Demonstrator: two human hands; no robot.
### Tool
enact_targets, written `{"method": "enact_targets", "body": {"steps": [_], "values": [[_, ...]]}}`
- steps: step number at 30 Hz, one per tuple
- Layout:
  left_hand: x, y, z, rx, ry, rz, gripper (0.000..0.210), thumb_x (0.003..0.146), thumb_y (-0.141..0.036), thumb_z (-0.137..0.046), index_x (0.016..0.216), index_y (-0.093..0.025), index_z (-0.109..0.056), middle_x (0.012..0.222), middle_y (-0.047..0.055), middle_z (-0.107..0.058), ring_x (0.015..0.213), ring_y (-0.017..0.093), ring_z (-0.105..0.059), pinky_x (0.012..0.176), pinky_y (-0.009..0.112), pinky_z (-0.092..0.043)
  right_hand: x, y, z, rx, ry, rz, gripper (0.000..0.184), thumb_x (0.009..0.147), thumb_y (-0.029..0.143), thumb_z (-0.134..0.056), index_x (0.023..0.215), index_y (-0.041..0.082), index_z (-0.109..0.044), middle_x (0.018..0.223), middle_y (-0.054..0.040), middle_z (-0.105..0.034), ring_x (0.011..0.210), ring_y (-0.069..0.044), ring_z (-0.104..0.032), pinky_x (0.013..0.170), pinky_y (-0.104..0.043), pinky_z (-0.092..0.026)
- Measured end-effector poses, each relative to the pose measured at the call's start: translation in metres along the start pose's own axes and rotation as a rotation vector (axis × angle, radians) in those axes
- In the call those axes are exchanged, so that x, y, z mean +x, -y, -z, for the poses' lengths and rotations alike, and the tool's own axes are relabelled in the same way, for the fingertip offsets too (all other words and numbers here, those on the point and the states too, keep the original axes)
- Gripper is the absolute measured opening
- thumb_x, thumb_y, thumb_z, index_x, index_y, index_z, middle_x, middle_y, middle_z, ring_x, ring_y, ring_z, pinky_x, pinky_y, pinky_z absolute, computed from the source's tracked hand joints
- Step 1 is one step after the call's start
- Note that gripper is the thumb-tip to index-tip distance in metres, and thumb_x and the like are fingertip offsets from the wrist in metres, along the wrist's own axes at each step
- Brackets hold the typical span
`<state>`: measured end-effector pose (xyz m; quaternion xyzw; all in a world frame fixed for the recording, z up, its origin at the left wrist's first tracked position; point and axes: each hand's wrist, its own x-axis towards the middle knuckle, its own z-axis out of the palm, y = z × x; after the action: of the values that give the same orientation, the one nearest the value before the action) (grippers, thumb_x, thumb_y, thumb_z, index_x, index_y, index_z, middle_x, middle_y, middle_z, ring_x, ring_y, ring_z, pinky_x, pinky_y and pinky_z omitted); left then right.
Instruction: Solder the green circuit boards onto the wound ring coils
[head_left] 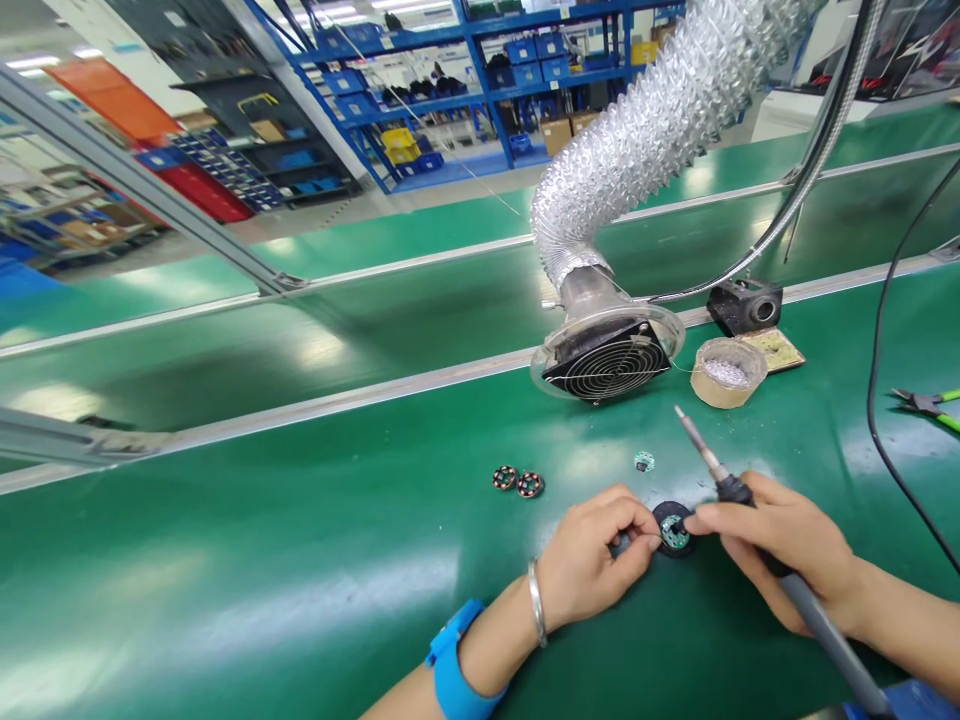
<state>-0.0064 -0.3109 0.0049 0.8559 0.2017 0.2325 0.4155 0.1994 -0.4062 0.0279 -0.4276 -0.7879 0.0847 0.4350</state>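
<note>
A soldering iron [701, 445] lies in my right hand [795, 545], its tip pointing up and to the left. The fingertips of that hand also reach the right edge of a small round green circuit board [674, 535], which sits on a black round holder [663, 512]. At the holder's left edge, my left hand [600, 552] is closed in a pinch; what lies between its fingertips is too small to make out. Behind the holder lies another small green circuit board [644, 461]. Two copper-wound rings [517, 481] rest further left on the green bench.
A fume extractor fan [611, 365] hangs from a silver duct above the bench. Behind my right hand stand a round tub of metal shavings [727, 378], a sponge tray [772, 348] and a black iron stand [745, 305]. Green-handled cutters [926, 403] and a black cable [877, 350] lie right.
</note>
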Motion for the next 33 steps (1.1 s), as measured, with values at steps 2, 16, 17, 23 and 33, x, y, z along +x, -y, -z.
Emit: {"method": "enact_targets", "body": {"steps": [2,16,17,23,33], "values": [[-0.001,0.0,0.0,0.006,-0.001,-0.012,0.009,0.081,-0.011,-0.055,0.08,-0.017,-0.061,0.074,0.002,-0.062,0.065,0.012,-0.055,0.059,0.02,-0.044,0.001,0.012,0.007,0.012,-0.093,-0.092,0.057,0.086,0.003,-0.047,0.139,0.024,-0.042,0.085,-0.0036,-0.068,0.064,-0.016,-0.058,0.058,-0.031,-0.048],[-0.002,0.001,-0.003,0.025,-0.042,-0.042,0.008,0.082,-0.012,-0.055,0.08,-0.017,-0.061,0.071,0.002,-0.061,0.063,0.011,-0.055,0.058,0.02,-0.045,-0.002,0.041,0.001,-0.009,-0.117,-0.165,0.031,0.076,0.007,-0.048,0.102,0.022,-0.055,0.06,-0.0027,-0.06,0.045,-0.018,-0.053,0.04,-0.033,-0.042],[-0.002,0.002,-0.003,0.023,-0.041,-0.042,0.008,0.082,-0.012,-0.055,0.08,-0.017,-0.061,0.071,0.002,-0.061,0.063,0.011,-0.055,0.058,0.02,-0.045,-0.001,0.04,0.0,-0.013,-0.125,-0.165,0.031,0.075,0.007,-0.048,0.101,0.022,-0.055,0.06,-0.0027,-0.06,0.044,-0.018,-0.053,0.04,-0.033,-0.042],[-0.002,0.001,-0.003,0.029,-0.036,-0.027,0.008,0.082,-0.013,-0.055,0.08,-0.018,-0.061,0.072,0.002,-0.061,0.064,0.012,-0.056,0.059,0.021,-0.045,0.0,0.039,0.001,-0.021,-0.115,-0.167,0.03,0.075,0.008,-0.05,0.102,0.022,-0.056,0.06,-0.0019,-0.061,0.045,-0.019,-0.055,0.04,-0.033,-0.042],[-0.002,0.002,-0.004,0.027,-0.048,-0.054,0.008,0.081,-0.011,-0.055,0.079,-0.017,-0.061,0.071,0.002,-0.06,0.062,0.011,-0.055,0.058,0.02,-0.044,0.0,0.038,0.0,-0.014,-0.118,-0.166,0.033,0.071,0.006,-0.047,0.1,0.021,-0.055,0.06,-0.0029,-0.061,0.044,-0.017,-0.053,0.04,-0.031,-0.04]]}}
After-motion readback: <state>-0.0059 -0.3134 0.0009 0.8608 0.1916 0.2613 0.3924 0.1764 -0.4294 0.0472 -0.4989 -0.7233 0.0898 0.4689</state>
